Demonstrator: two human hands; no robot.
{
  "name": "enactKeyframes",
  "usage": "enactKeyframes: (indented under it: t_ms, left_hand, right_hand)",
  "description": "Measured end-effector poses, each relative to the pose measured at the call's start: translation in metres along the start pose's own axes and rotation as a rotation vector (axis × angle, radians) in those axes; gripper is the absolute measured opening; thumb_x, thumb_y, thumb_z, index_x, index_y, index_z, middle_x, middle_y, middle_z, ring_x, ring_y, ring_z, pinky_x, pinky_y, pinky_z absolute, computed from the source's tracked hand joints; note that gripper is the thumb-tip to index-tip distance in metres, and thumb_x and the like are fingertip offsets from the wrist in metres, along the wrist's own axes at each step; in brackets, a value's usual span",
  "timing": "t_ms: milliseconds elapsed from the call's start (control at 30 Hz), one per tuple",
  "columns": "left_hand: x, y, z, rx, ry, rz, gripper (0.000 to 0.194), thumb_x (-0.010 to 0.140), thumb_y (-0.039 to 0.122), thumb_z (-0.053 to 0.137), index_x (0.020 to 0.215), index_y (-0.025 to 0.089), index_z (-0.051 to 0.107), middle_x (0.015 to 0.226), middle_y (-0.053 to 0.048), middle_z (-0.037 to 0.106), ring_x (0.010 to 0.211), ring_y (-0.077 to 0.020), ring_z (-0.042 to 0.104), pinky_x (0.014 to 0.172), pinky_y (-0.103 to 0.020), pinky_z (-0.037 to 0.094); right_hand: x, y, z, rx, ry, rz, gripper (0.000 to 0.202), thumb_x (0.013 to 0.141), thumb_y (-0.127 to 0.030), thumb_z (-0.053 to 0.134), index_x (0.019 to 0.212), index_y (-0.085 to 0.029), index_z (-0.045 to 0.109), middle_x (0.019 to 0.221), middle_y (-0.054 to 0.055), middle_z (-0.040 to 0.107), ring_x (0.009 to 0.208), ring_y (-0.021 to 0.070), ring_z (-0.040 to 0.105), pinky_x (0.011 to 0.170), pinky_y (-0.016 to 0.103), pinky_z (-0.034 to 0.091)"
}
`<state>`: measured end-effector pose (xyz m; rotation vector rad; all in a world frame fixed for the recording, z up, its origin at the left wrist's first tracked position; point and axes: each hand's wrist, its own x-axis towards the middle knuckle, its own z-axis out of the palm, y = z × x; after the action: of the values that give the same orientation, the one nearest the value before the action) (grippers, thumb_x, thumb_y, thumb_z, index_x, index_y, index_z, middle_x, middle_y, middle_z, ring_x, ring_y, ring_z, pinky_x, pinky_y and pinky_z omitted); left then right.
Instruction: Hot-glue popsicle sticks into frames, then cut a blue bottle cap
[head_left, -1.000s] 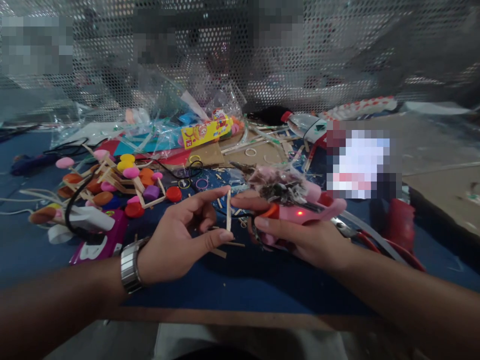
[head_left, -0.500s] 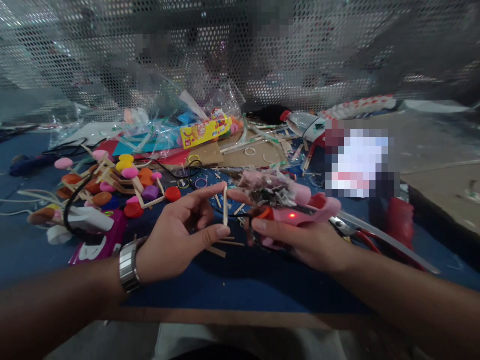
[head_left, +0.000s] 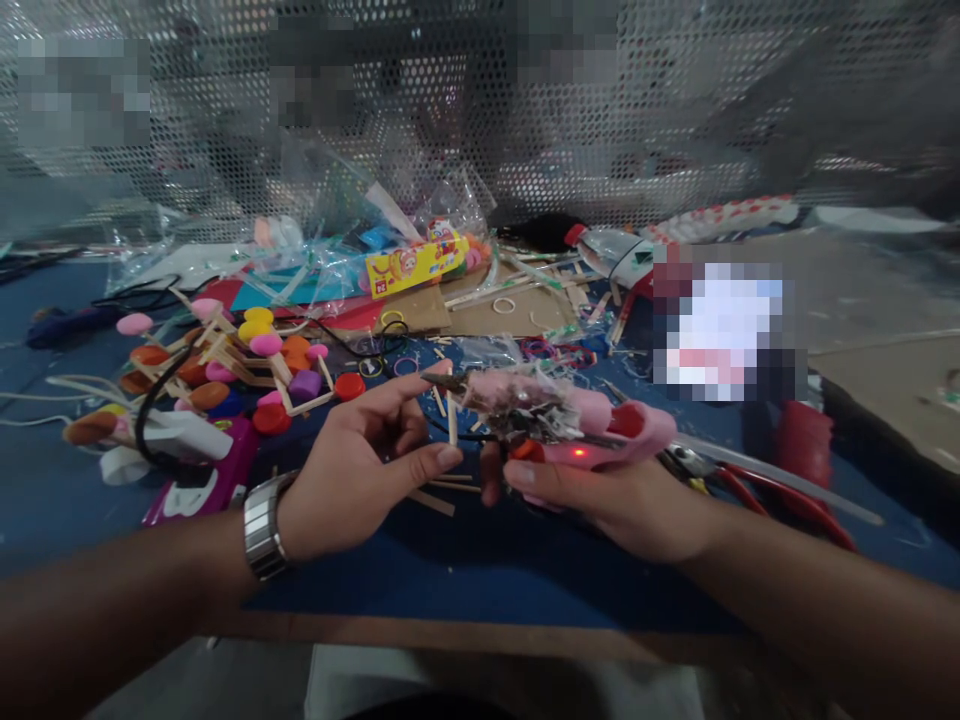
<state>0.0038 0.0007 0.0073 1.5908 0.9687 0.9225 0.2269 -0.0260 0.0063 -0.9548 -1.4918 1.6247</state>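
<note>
Between thumb and index finger, my left hand (head_left: 352, 470) pinches a short wooden stick (head_left: 452, 418) upright by its ends. My right hand (head_left: 615, 500) is wrapped round a pink glue gun (head_left: 577, 415) with a red light lit on its side. Grime and bits of foil-like stuff coat the gun's front. Its dark nozzle points left, at the upper end of the stick; whether it touches cannot be told. A clear glue stick (head_left: 780, 478) juts from the gun's rear. Loose wooden sticks (head_left: 442, 490) lie on the blue table beneath my hands.
To the left lie wooden-stick frames with coloured clay blobs (head_left: 266, 345) and a purple glue gun (head_left: 232, 460). Red-handled pliers (head_left: 742, 490) rest at right. Behind are a yellow packet (head_left: 416, 265), cardboard (head_left: 517, 310), a plastic bottle (head_left: 615, 255) and a perforated metal screen (head_left: 450, 110).
The right hand has raised and shifted the glue gun left, bringing its nozzle to the stick's upper end. Its index finger has drawn back from the stick. The left hand keeps its pinch.
</note>
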Motion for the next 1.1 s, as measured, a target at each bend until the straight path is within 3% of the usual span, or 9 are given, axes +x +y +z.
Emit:
enactKeyframes:
  t_ms: [133, 233, 367, 467, 567, 700, 900, 1100]
  left_hand:
    - [-0.0001, 0.0006, 0.0010, -0.010, 0.023, -0.024, 0.039, 0.075, 0.023, 0.083, 0.111, 0.015, 0.070, 0.066, 0.006, 0.044, 0.062, -0.0101, 0.043, 0.059, -0.021, 0.043]
    - [0.0002, 0.0012, 0.0021, -0.008, 0.050, -0.048, 0.037, 0.073, 0.024, 0.085, 0.105, 0.016, 0.070, 0.067, 0.006, 0.045, 0.062, -0.0107, 0.044, 0.059, -0.022, 0.042]
    - [0.0009, 0.0019, 0.0029, -0.002, 0.061, -0.059, 0.023, 0.071, 0.025, 0.085, 0.082, 0.017, 0.066, 0.063, 0.006, 0.043, 0.060, -0.0099, 0.041, 0.059, -0.022, 0.041]
    - [0.0010, 0.0017, 0.0030, -0.013, 0.051, -0.057, 0.029, 0.071, 0.023, 0.085, 0.066, 0.017, 0.057, 0.060, 0.007, 0.040, 0.057, -0.0079, 0.039, 0.058, -0.022, 0.040]
    - [0.0005, 0.0000, 0.0032, -0.039, 0.048, -0.071, 0.025, 0.070, 0.023, 0.086, 0.087, 0.015, 0.069, 0.060, 0.009, 0.040, 0.055, -0.0071, 0.038, 0.055, -0.021, 0.038]
    - [-0.0008, -0.0035, 0.0033, -0.043, 0.059, -0.062, 0.057, 0.071, 0.028, 0.086, 0.124, 0.013, 0.069, 0.065, 0.008, 0.047, 0.057, -0.0083, 0.043, 0.055, -0.021, 0.040]
    - [-0.0037, -0.0031, 0.0009, -0.011, 0.013, -0.023, 0.070, 0.078, 0.030, 0.084, 0.142, 0.015, 0.063, 0.066, 0.008, 0.044, 0.058, -0.0079, 0.039, 0.054, -0.020, 0.037]
    - [-0.0040, 0.0002, -0.0002, -0.007, -0.016, -0.003, 0.067, 0.082, 0.028, 0.081, 0.144, 0.014, 0.060, 0.064, 0.010, 0.037, 0.055, -0.0073, 0.032, 0.051, -0.019, 0.031]
  right_hand:
    - [0.0004, 0.0025, -0.0007, -0.018, 0.009, 0.045, 0.040, 0.085, -0.057, 0.074, 0.098, -0.020, 0.075, 0.076, 0.003, 0.069, 0.061, 0.0154, 0.056, 0.050, 0.028, 0.036]
    - [0.0008, 0.0051, -0.0006, -0.005, 0.016, 0.082, 0.043, 0.082, -0.062, 0.076, 0.076, -0.019, 0.075, 0.074, 0.004, 0.068, 0.058, 0.0136, 0.050, 0.049, 0.027, 0.035]
    - [0.0017, 0.0074, 0.0010, 0.065, 0.012, 0.111, 0.043, 0.080, -0.062, 0.078, 0.075, -0.019, 0.077, 0.073, 0.004, 0.067, 0.060, 0.0137, 0.051, 0.049, 0.026, 0.036]
    - [0.0028, 0.0079, 0.0022, 0.101, 0.003, 0.121, 0.044, 0.078, -0.062, 0.079, 0.076, -0.018, 0.076, 0.074, 0.005, 0.068, 0.060, 0.0129, 0.052, 0.049, 0.025, 0.037]
    - [0.0041, 0.0076, 0.0034, 0.137, 0.001, 0.142, 0.043, 0.075, -0.061, 0.082, 0.075, -0.018, 0.075, 0.075, 0.005, 0.070, 0.063, 0.0145, 0.055, 0.050, 0.025, 0.039]
    - [0.0048, 0.0063, 0.0049, 0.187, 0.012, 0.135, 0.041, 0.074, -0.059, 0.084, 0.074, -0.020, 0.074, 0.074, 0.005, 0.071, 0.064, 0.0158, 0.057, 0.055, 0.029, 0.044]
    - [0.0055, 0.0070, 0.0055, 0.232, 0.065, 0.177, 0.042, 0.067, -0.061, 0.087, 0.071, -0.021, 0.075, 0.073, 0.006, 0.071, 0.064, 0.0175, 0.058, 0.056, 0.030, 0.042]
    - [0.0086, 0.0065, 0.0050, 0.291, 0.094, 0.154, 0.034, 0.071, -0.056, 0.083, 0.070, -0.023, 0.075, 0.075, 0.008, 0.072, 0.073, 0.0230, 0.064, 0.063, 0.034, 0.047]
